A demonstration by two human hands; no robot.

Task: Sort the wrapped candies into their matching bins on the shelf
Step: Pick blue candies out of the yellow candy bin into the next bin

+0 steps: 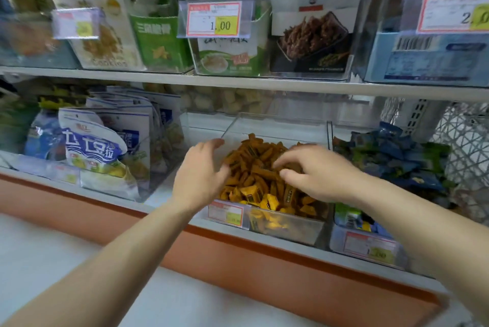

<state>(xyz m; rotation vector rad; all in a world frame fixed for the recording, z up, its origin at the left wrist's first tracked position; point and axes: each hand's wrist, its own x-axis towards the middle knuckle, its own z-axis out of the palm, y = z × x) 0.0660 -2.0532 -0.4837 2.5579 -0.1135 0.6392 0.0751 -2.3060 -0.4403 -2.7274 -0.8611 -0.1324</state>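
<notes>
Orange candies (pixel 264 176), wrapped, are heaped in a clear bin (pixel 291 226) at the centre of the lower shelf (pixel 158 201). The heap rises above the bin's front wall.

Left hand (pixel 201 176): at the left edge of the heap, palm turned toward the pile. The fingers are loose and slightly spread, the tips touch the candies, and nothing is gripped.

Right hand (pixel 315 173): over the right side of the heap, knuckles up. The fingers (pixel 284 160) curl down into the candies and the thumb lies just below them (whether a candy sits pinched between them, I cannot tell).

A red-bordered price tag (pixel 225 213) is clipped to the bin's front left corner.

The next bin to the right is piled with blue candies (pixel 397 162). To the left, blue-and-white bags (pixel 92 146) stand upright.

On the upper shelf there are more clear bins of packets. One tag (pixel 214 18) reads 1.00, and the other labels are too blurred to read.
</notes>
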